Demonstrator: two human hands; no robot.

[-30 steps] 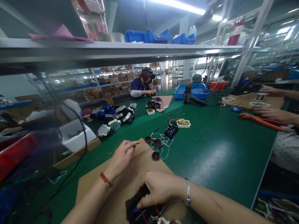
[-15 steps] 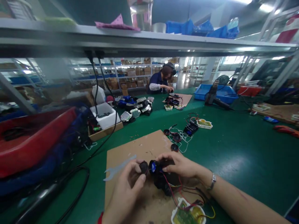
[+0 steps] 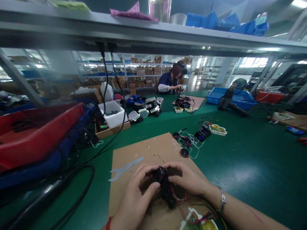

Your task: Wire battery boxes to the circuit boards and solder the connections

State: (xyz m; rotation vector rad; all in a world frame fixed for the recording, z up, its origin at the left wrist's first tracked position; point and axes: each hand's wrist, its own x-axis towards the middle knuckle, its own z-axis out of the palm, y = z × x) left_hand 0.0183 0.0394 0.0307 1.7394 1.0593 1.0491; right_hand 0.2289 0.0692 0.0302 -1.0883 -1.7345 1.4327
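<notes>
Black wired housing (image 3: 169,195) is between the right fingers (image 3: 177,180), which grasp it, and the left fingers (image 3: 152,189), whose pinched round part (image 3: 157,175), earlier apart, now seems in shadow to meet its end, so both pieces are brought together.

Red bin (image 3: 48,140) at left; pink sheet (image 3: 133,13) on shelf (image 3: 172,35).

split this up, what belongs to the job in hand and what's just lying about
Seem part of the job:
black assembly, in left hand and right hand
white-rimmed casing beside it
cardboard underneath

Seem just lying about:
spanner, untouched on the cardboard
heat gun
red bin
</notes>
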